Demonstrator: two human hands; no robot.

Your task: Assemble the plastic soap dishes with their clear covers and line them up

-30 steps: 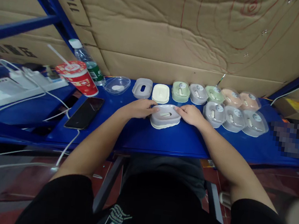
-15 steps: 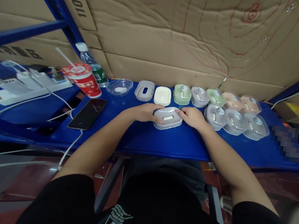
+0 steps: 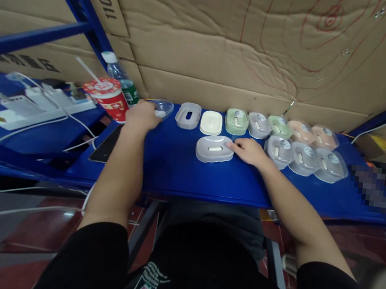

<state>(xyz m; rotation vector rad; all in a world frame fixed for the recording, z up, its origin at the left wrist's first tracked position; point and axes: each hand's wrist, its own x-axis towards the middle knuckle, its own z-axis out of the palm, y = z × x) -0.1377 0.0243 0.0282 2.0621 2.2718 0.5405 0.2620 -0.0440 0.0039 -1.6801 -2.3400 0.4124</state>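
My right hand (image 3: 247, 150) is closed at the right end of a grey plastic box (image 3: 209, 155), its fingertips touching the rim. The box lies flat on the blue table, with a white oblong piece in the middle of its top. My left hand (image 3: 143, 116) is stretched out to the far left, at a clear plastic lid (image 3: 166, 107) with something white and round in it. The hand covers part of that lid, and its fingertips are hard to make out. Between the hands, further back, stand a grey tray with an oblong slot (image 3: 182, 120) and a cream square tray (image 3: 211, 124).
Several lidded boxes in green (image 3: 237, 122), grey (image 3: 305, 159) and peach (image 3: 325, 136) stand in rows on the right. A red paper cup (image 3: 113, 103), a water bottle (image 3: 127, 87), a dark phone (image 3: 104, 146) and a white power strip (image 3: 47, 110) are on the left.
My left hand has let go of the grey box and moved left to the clear lid. My right hand stays at the box, which has shifted slightly left.
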